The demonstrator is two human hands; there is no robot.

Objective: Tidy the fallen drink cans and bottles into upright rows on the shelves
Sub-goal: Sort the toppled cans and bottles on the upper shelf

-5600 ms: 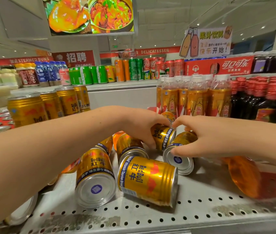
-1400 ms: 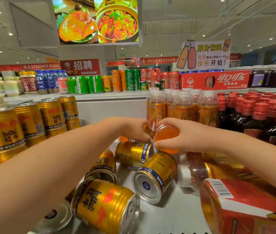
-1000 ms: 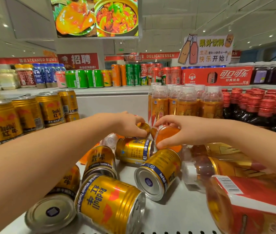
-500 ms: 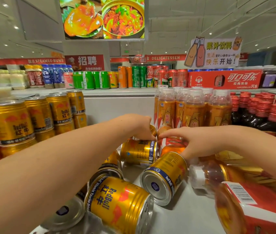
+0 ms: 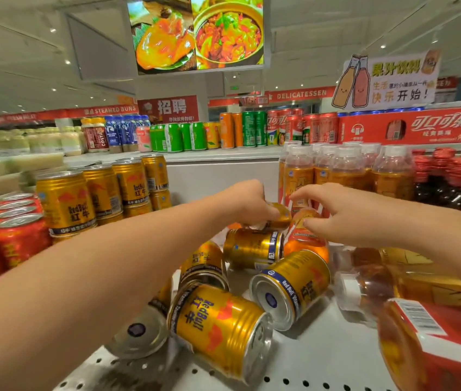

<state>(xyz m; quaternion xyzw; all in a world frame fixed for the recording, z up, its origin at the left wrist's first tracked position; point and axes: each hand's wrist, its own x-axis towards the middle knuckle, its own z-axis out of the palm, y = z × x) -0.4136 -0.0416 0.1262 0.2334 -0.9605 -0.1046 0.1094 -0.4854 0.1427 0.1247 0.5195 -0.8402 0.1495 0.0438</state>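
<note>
Several gold Red Bull cans lie on their sides on the white perforated shelf point(image 5: 322, 359): one crosswise point(image 5: 252, 248), one with its base toward me point(image 5: 291, 286), and a large near one point(image 5: 218, 328). My left hand point(image 5: 247, 201) curls round a small gold can point(image 5: 281, 217) behind them. An orange drink bottle point(image 5: 307, 237) stands tilted next to it. My right hand point(image 5: 345, 214) hovers over that bottle with fingers spread, the thumb just touching it. Two more orange bottles lie fallen at the right point(image 5: 379, 280) point(image 5: 435, 348).
Upright gold cans point(image 5: 65, 198) line the left, with red cans point(image 5: 12, 238) in front of them. Upright orange bottles point(image 5: 345, 170) and red-capped dark bottles point(image 5: 455, 176) stand at the back right. A higher shelf behind carries mixed cans point(image 5: 249, 131).
My right hand, which gripped the orange bottle from above, has loosened and its fingers have spread. My left hand stays on the small gold can at the back.
</note>
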